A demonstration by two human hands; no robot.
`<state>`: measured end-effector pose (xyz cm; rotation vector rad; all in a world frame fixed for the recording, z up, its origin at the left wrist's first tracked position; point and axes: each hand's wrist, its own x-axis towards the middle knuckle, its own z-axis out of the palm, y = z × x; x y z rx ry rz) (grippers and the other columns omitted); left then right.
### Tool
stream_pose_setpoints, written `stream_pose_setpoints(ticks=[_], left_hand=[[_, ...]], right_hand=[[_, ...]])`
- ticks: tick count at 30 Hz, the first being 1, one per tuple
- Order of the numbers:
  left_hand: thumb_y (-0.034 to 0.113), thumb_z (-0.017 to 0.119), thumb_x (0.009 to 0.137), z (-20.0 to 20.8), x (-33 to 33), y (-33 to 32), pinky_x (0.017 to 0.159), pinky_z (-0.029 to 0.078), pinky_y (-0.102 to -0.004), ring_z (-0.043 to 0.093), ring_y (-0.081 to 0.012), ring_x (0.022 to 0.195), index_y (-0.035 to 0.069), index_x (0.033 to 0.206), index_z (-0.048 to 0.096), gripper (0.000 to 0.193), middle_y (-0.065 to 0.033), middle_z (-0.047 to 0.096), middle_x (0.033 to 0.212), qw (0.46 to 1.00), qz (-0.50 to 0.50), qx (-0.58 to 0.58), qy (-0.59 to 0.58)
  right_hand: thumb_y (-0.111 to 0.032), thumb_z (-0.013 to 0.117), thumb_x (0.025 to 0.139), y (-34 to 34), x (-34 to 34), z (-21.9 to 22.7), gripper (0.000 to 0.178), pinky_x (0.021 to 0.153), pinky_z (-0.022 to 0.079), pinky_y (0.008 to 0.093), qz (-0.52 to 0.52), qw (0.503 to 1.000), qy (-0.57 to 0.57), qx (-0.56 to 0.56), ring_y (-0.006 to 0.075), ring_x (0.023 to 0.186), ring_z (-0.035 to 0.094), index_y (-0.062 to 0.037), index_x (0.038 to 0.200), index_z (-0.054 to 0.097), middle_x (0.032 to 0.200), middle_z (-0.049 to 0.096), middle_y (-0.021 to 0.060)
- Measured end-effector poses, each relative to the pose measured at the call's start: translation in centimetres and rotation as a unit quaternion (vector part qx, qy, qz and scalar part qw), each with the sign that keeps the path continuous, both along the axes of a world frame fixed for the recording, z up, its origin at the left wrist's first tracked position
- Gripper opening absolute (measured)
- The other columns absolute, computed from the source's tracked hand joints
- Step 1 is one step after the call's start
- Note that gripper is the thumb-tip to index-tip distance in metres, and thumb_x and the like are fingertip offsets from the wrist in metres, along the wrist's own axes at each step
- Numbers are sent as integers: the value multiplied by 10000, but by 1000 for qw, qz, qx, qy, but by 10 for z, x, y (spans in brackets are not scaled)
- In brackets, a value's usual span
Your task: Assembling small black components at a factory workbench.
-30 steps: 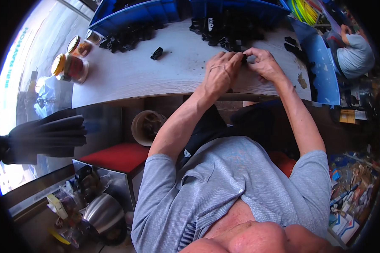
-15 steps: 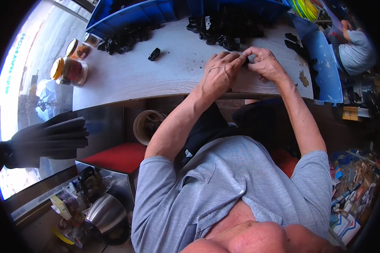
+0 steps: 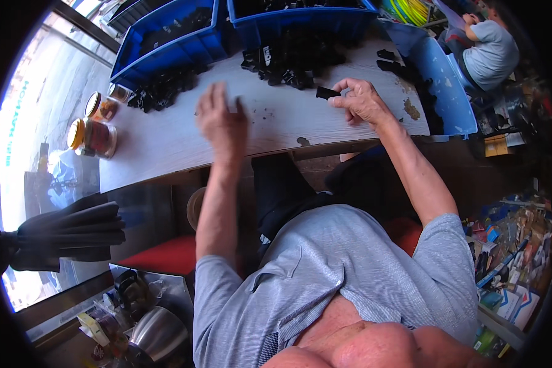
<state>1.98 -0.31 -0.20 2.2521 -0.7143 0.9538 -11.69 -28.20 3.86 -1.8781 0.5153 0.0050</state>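
Between the thumb and fingers of my right hand (image 3: 365, 104) is a small black plastic part (image 3: 326, 93), held just above the white table (image 3: 276, 132). My left hand (image 3: 222, 122), slightly blurred, hovers over the table to the left, its fingers stretched and thumb apart. Whatever lies directly beneath it is hidden. Beyond my right hand spreads a big heap of black plastic parts (image 3: 297, 61). A smaller pile of black parts (image 3: 162, 92) lies farther left, past my left hand.
Two blue bins (image 3: 306, 19) with black parts stand along the table's far side. Lidded jars (image 3: 95, 138) sit at the left edge. A light blue crate (image 3: 457, 98) adjoins the right end; a person (image 3: 487, 55) sits beyond it.
My hands have come apart. The left moved leftward and opened, while the right keeps the black part. The whole view has shifted slightly, showing more of the bins.
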Motion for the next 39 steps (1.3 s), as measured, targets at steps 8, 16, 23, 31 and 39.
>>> stream_pose_setpoints(ticks=[8,16,23,31,39], left_hand=[[100,621,879,-13,28,56,979,463,-458,589,-351,1180,71,1253,636,375,-102,682,1241,976,64,182,105],[38,638,904,-3,-12,30,924,519,-433,648,-354,1056,53,1230,671,327,-134,725,1140,983,-63,141,98],[54,679,869,2,-25,-1,896,539,-424,657,-335,1013,58,1200,682,331,-129,730,1099,980,-136,106,95],[38,684,868,6,-24,-2,901,535,-416,656,-329,1011,65,1195,685,328,-117,732,1114,979,-139,96,115],[28,689,860,4,-21,-2,887,541,-404,658,-320,1009,77,1180,694,324,-107,736,1103,978,-148,81,120]], right_hand=[[-226,833,820,-79,-13,-4,408,460,566,277,-254,961,-63,89,123,490,598,-48,1147,665,626,545,12],[-213,823,822,-135,-15,-5,311,481,574,326,-466,874,-132,32,168,520,610,-52,1055,696,651,564,44],[-356,839,821,-98,34,4,356,480,562,354,-352,933,-31,60,169,489,552,-82,998,697,635,483,39],[-382,839,815,-101,103,-9,353,437,518,351,-328,943,62,-10,177,441,506,-102,979,700,592,436,36],[-294,789,834,-108,107,-15,233,457,524,354,-352,934,56,-9,184,473,529,-106,940,702,603,451,39]])
